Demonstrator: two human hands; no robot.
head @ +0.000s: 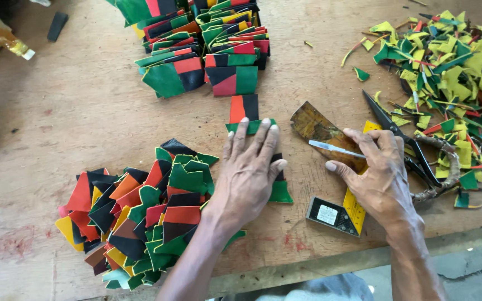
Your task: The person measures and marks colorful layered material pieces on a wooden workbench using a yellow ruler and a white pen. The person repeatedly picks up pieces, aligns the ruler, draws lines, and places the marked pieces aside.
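Wooden worktop (85,111) fills the head view. The left hand (249,170) lies flat, fingers spread, pressing a green, red and black patchwork piece (280,192) onto the wood. Just right of it, the right hand (377,173) has its grip closed on a clear pen (330,147), resting over a rusty metal template (322,131) and a yellow square ruler (352,206). Black scissors (403,136) lie right of that hand. Loose coloured pieces (135,212) pile near left, stacked pieces (207,50) sit far, offcuts (453,67) far right.

My one camera sits on my head and looks steeply down, close over my left hand (250,173) and right hand (377,175). Beyond my fingertips the wooden table (85,106) runs on; my wrists enter from below.
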